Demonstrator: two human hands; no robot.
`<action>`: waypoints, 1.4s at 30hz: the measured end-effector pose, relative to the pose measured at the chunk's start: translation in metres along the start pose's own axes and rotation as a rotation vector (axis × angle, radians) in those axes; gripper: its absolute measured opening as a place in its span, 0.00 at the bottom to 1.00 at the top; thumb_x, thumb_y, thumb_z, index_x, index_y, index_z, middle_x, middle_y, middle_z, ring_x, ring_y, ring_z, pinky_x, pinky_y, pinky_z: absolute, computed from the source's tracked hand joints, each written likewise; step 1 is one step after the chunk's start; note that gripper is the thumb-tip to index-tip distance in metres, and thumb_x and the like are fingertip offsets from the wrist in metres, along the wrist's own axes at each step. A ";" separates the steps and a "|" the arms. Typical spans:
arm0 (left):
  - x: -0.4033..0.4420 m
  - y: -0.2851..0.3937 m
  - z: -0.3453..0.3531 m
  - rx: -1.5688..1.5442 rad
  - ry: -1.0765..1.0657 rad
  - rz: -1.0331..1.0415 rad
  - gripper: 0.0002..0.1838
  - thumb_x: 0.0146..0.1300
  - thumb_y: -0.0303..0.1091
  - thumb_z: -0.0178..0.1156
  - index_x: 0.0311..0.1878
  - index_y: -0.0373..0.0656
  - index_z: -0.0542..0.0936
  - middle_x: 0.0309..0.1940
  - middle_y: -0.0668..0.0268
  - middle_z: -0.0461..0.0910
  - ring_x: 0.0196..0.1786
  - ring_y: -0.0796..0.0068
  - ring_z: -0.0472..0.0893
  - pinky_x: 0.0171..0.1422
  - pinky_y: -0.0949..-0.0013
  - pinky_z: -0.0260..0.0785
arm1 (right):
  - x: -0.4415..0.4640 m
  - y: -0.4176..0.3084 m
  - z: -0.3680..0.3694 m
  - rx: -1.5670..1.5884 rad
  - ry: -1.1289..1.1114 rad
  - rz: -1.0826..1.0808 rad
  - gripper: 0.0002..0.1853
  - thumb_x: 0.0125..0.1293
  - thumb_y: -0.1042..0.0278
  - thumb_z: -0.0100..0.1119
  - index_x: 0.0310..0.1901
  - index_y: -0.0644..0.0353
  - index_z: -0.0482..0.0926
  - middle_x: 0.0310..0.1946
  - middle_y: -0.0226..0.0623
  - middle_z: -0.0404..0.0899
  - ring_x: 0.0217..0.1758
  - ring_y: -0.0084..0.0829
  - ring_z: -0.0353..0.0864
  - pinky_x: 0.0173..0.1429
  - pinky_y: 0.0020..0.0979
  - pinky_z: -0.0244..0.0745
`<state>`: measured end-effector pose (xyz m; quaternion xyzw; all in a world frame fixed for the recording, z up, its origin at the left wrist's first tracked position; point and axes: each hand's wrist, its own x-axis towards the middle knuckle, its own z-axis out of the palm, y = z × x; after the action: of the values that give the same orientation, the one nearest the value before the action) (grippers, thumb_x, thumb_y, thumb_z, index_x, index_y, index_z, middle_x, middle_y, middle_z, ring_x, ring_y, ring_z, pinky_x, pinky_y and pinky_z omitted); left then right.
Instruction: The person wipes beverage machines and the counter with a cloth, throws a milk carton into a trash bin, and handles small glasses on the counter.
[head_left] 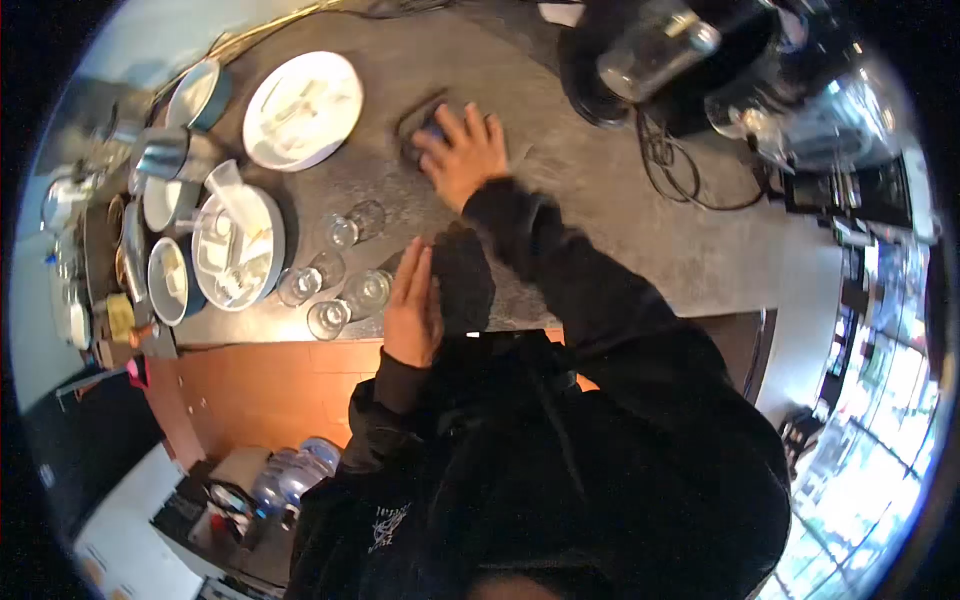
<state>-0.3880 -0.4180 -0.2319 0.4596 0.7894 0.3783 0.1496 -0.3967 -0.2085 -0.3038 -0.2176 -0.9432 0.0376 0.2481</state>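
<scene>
My right hand [466, 155] reaches across the grey counter, fingers spread and pressed down on a dark, flat cloth-like item [425, 130]. Blur hides its exact kind. My left hand [411, 305] is held edge-on over the counter's near edge, fingers straight and close together, with nothing visible in it. Just left of that hand stand several small clear glasses: one glass [368, 290] almost beside the fingers, another glass [328, 318] at the counter edge, and a further glass [357, 224] between my two hands.
A large white bowl [345, 85] sits at the back left. Nearer, another bowl [278, 215] holds pale containers, with smaller bowls [172, 280] and a metal pitcher [195, 160] around it. Appliances with a black cord [690, 195] stand back right. Water bottles [300, 470] are below.
</scene>
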 end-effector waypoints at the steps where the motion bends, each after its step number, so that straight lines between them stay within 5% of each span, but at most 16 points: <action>1: 0.003 0.002 -0.006 -0.004 0.019 0.023 0.20 0.63 0.20 0.51 0.59 0.33 0.70 0.61 0.48 0.68 0.63 0.48 0.69 0.64 0.60 0.64 | -0.026 -0.014 -0.009 0.027 -0.054 -0.007 0.18 0.60 0.51 0.56 0.52 0.37 0.77 0.64 0.34 0.65 0.68 0.49 0.57 0.67 0.56 0.51; 4: 0.008 0.006 -0.018 0.056 0.064 0.134 0.17 0.62 0.19 0.53 0.54 0.35 0.75 0.56 0.51 0.73 0.60 0.52 0.73 0.61 0.61 0.67 | -0.102 -0.047 -0.040 0.118 -0.101 -0.034 0.22 0.60 0.50 0.56 0.57 0.35 0.75 0.68 0.35 0.60 0.73 0.49 0.50 0.71 0.55 0.47; 5: 0.008 0.004 -0.020 0.075 0.061 0.150 0.16 0.62 0.19 0.54 0.53 0.35 0.75 0.55 0.52 0.74 0.59 0.53 0.74 0.61 0.61 0.67 | -0.116 -0.052 -0.066 0.118 -0.312 -0.021 0.24 0.59 0.50 0.57 0.59 0.34 0.74 0.69 0.34 0.59 0.74 0.47 0.49 0.71 0.54 0.47; 7: 0.008 0.000 -0.025 0.034 0.049 0.187 0.14 0.62 0.21 0.56 0.52 0.35 0.76 0.53 0.54 0.76 0.57 0.54 0.76 0.60 0.62 0.69 | -0.134 -0.043 -0.091 0.104 -0.323 0.042 0.23 0.58 0.52 0.59 0.57 0.37 0.76 0.67 0.35 0.62 0.72 0.47 0.54 0.70 0.54 0.50; 11: 0.007 -0.002 -0.034 0.018 0.018 0.235 0.12 0.61 0.21 0.56 0.49 0.36 0.78 0.51 0.55 0.78 0.55 0.56 0.78 0.57 0.64 0.71 | -0.147 0.024 -0.127 0.012 -0.163 0.413 0.18 0.59 0.56 0.60 0.52 0.41 0.78 0.64 0.37 0.66 0.67 0.51 0.61 0.65 0.53 0.55; 15: 0.003 -0.013 -0.039 0.024 0.046 0.218 0.11 0.62 0.23 0.57 0.47 0.36 0.80 0.51 0.56 0.79 0.54 0.60 0.79 0.57 0.64 0.71 | -0.187 0.084 -0.116 -0.404 0.023 0.694 0.17 0.63 0.54 0.55 0.55 0.38 0.75 0.66 0.37 0.64 0.69 0.51 0.58 0.67 0.52 0.53; 19: -0.004 -0.021 -0.045 0.011 0.093 0.204 0.11 0.62 0.24 0.58 0.48 0.36 0.80 0.51 0.56 0.79 0.54 0.62 0.79 0.57 0.65 0.71 | -0.171 0.018 -0.109 -0.396 -0.052 0.772 0.19 0.61 0.53 0.56 0.56 0.37 0.74 0.66 0.37 0.63 0.69 0.52 0.57 0.67 0.57 0.50; 25: -0.008 -0.025 -0.053 -0.036 0.119 0.191 0.11 0.62 0.24 0.57 0.48 0.34 0.79 0.51 0.55 0.79 0.54 0.61 0.79 0.58 0.64 0.70 | -0.159 -0.099 -0.101 -0.080 -0.161 0.425 0.24 0.55 0.57 0.62 0.55 0.36 0.75 0.67 0.38 0.61 0.69 0.50 0.57 0.66 0.58 0.51; 27: -0.008 -0.026 -0.057 -0.040 0.137 0.176 0.12 0.62 0.24 0.57 0.48 0.34 0.79 0.50 0.54 0.79 0.54 0.60 0.79 0.58 0.64 0.69 | -0.164 -0.114 -0.099 0.118 -0.246 0.157 0.25 0.54 0.58 0.63 0.56 0.36 0.75 0.67 0.37 0.60 0.69 0.50 0.56 0.66 0.57 0.51; 34: -0.012 -0.026 -0.074 -0.038 0.208 0.195 0.12 0.61 0.22 0.58 0.49 0.36 0.79 0.51 0.55 0.78 0.56 0.58 0.77 0.58 0.64 0.69 | -0.117 -0.094 -0.063 -0.039 -0.208 0.200 0.27 0.56 0.59 0.61 0.60 0.37 0.71 0.69 0.37 0.57 0.71 0.51 0.52 0.67 0.59 0.49; 42: -0.034 -0.033 -0.081 -0.031 0.280 0.078 0.15 0.57 0.19 0.60 0.49 0.37 0.79 0.51 0.56 0.77 0.56 0.57 0.77 0.58 0.63 0.69 | -0.010 -0.059 0.026 -0.122 -0.047 0.275 0.20 0.66 0.47 0.50 0.59 0.32 0.70 0.68 0.35 0.58 0.71 0.55 0.50 0.65 0.67 0.45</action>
<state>-0.4370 -0.4935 -0.2054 0.4301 0.7784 0.4563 0.0300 -0.4243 -0.2650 -0.3202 -0.3584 -0.9106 0.0191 0.2048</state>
